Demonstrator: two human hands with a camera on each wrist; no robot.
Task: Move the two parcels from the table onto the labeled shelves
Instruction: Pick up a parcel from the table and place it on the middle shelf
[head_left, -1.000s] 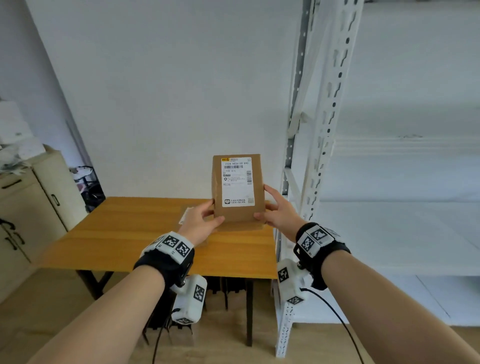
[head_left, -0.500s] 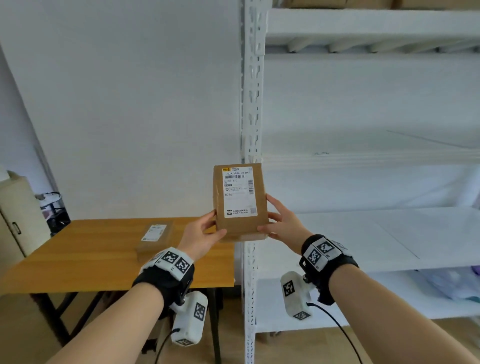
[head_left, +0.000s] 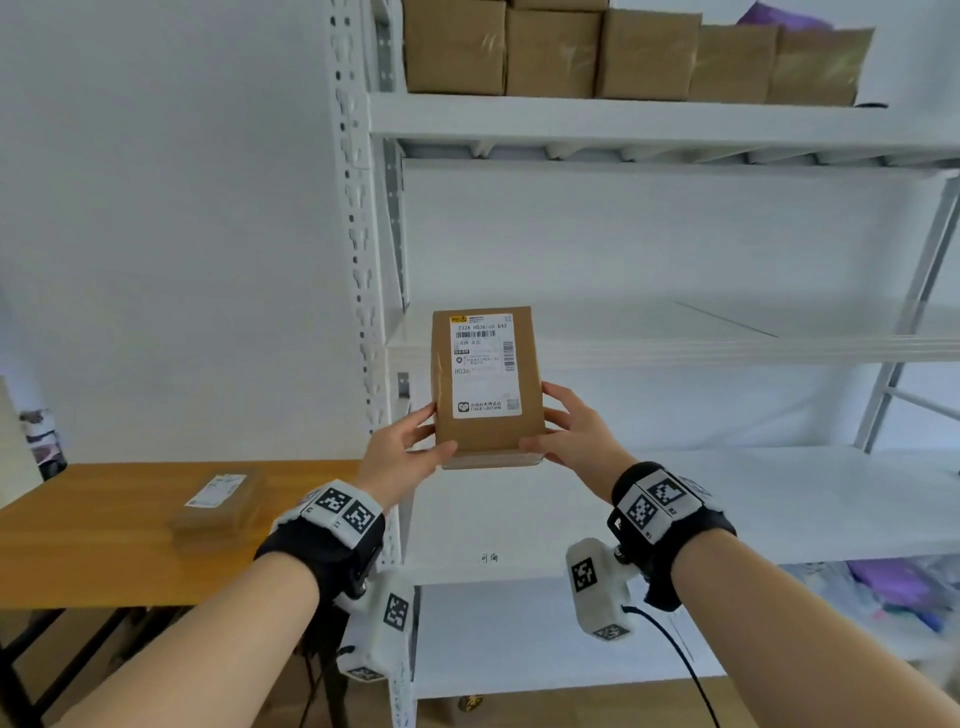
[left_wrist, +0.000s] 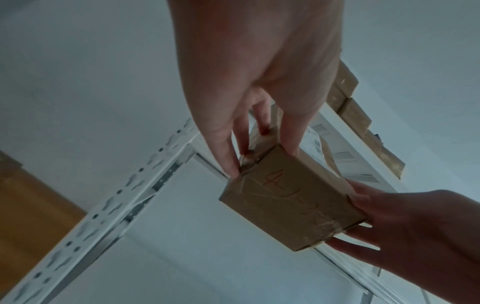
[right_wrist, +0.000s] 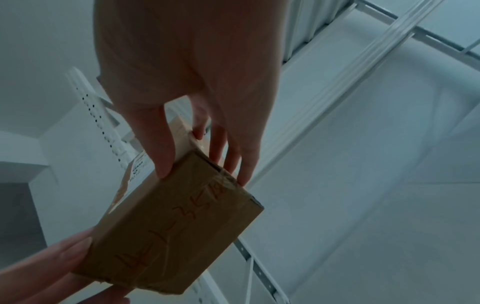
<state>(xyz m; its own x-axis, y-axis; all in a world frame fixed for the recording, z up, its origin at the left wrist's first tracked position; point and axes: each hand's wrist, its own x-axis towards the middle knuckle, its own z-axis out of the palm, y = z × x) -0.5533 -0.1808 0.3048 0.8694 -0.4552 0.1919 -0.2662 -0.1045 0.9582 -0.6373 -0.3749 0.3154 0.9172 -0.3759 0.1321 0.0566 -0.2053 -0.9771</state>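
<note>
From the head camera, you hold a brown cardboard parcel (head_left: 488, 387) upright in the air in front of the white metal shelving unit (head_left: 363, 291), its printed shipping label (head_left: 480, 364) turned toward you. Your left hand (head_left: 402, 452) grasps its lower left edge, thumb on the front face and fingers behind. Your right hand (head_left: 576, 434) grasps the lower right edge the same way. The parcel is level with the middle shelf (head_left: 727, 338) and touches no shelf. A second parcel (head_left: 221, 501) lies flat on the wooden table (head_left: 93, 551) to your left, label up, well apart from both hands. A row of cardboard boxes (head_left: 623, 52) stands on the top shelf (head_left: 649, 122).

From the left wrist camera, your left hand (left_wrist: 259, 67) pinches one corner of the parcel (left_wrist: 291, 197), fingertips (left_wrist: 231, 164) on the taped side and the thumb on the label face. The bottom face bears handwritten red marks, too unclear to read. Your right hand (left_wrist: 420, 232) supports the far end.

From the right wrist camera, your right hand (right_wrist: 189, 67) grips the parcel (right_wrist: 176, 220) at one end, thumb on one face and fingers (right_wrist: 244, 170) wrapped over the taped edge. Your left hand (right_wrist: 44, 265) grips the opposite end, at the lower left. White shelf boards (right_wrist: 363, 115) fill the background.
</note>
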